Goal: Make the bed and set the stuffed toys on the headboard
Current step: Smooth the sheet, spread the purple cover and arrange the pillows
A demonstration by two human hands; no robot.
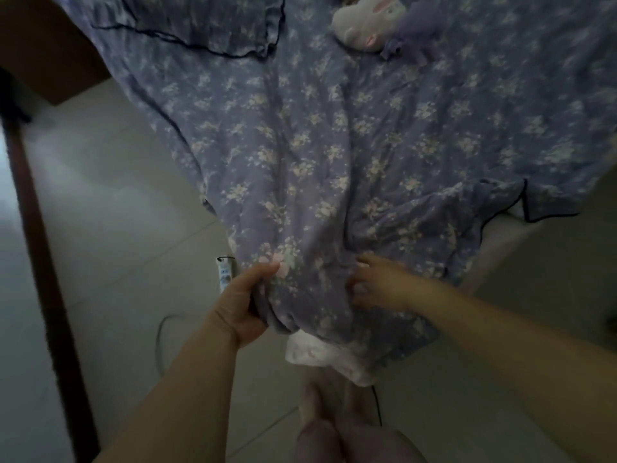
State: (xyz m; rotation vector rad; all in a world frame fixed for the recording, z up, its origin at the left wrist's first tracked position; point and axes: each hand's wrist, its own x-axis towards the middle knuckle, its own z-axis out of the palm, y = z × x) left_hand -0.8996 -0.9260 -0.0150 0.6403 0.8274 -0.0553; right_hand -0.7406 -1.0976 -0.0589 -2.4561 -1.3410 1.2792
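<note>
1. Nearest the camera: the person's legs and feet [337,412] on the pale floor [110,202], right at the bottom corner of the bed.
2. The left hand [245,307] is curled round a bunch of the blue flower blanket [317,145] at its low corner — thumb on top, fingers tucked under the cloth; it is a real grip, not just a touch.
3. The right hand [375,284] is on the same bunch, just beside the left; its fingers look bent into the folds, but it is blurry, so I can't tell if it pinches or only presses.
4. A bit of white cloth [317,354] pokes out under the blanket corner, between the hands and the feet.
5. The key thing: the blanket runs long-ways away from the hands, up toward the far end of the bed; the corner hangs off the bed edge, w/ wrinkles running up from the grip.
6. I think the next job is to pull and flatten this corner — the left hand is nearer the edge; the right is nearer the middle.
7. The toys — a white bunny [365,23] and a purple toy [417,31], touching — lie on the blanket far up the bed, well apart from both hands, approx. straight ahead and a bit right; not on the headboard yet.
8. A pillow [200,21] in the same cloth lies top left.
</note>
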